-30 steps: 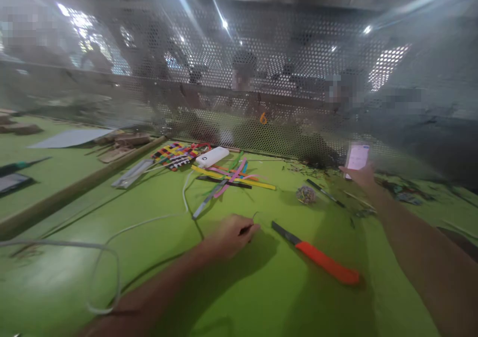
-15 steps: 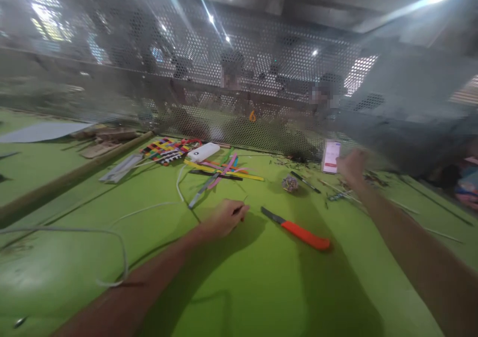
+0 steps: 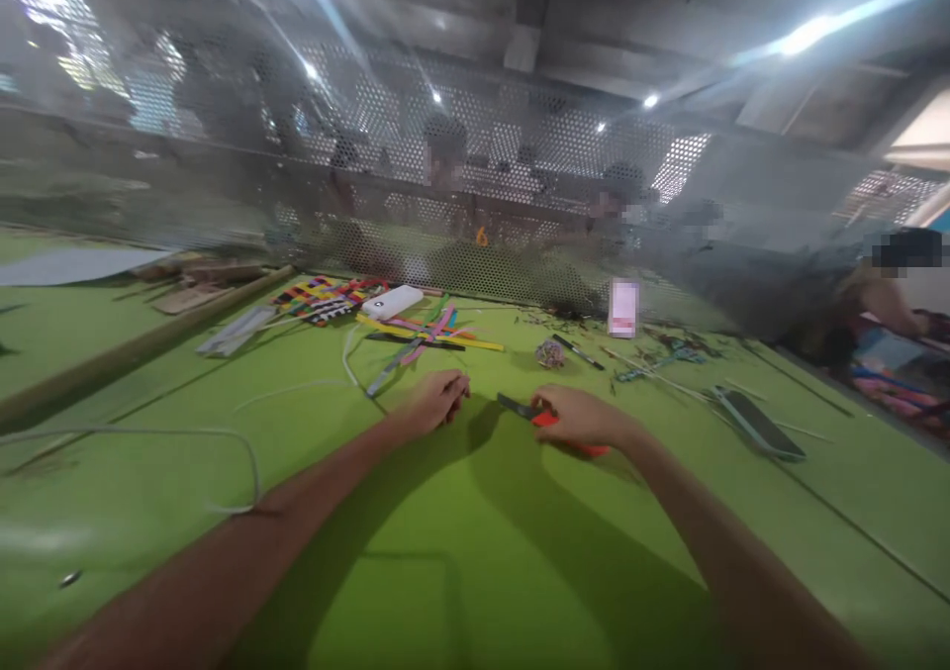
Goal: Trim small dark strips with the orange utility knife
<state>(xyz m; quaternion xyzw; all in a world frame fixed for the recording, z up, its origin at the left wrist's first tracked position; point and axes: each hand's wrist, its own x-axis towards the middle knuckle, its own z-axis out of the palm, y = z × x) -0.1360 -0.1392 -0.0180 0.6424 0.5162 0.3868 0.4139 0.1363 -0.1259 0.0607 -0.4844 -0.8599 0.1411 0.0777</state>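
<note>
The right hand [image 3: 583, 416] curls its fingers round an orange-handled, dark-bladed knife [image 3: 545, 420] pointing to ten o'clock. The left hand's [image 3: 436, 401] fingers are bunched; I can't tell whether they pinch anything. At its twelve lie flat multicoloured strips [image 3: 430, 335].

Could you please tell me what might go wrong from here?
The orange-handled knife under the right hand points its dark blade toward the left hand, so a slip could nick those fingers. The white cable loops close by the left forearm and might snag on it. The small ball just beyond the right hand could perhaps roll if knocked.
</note>
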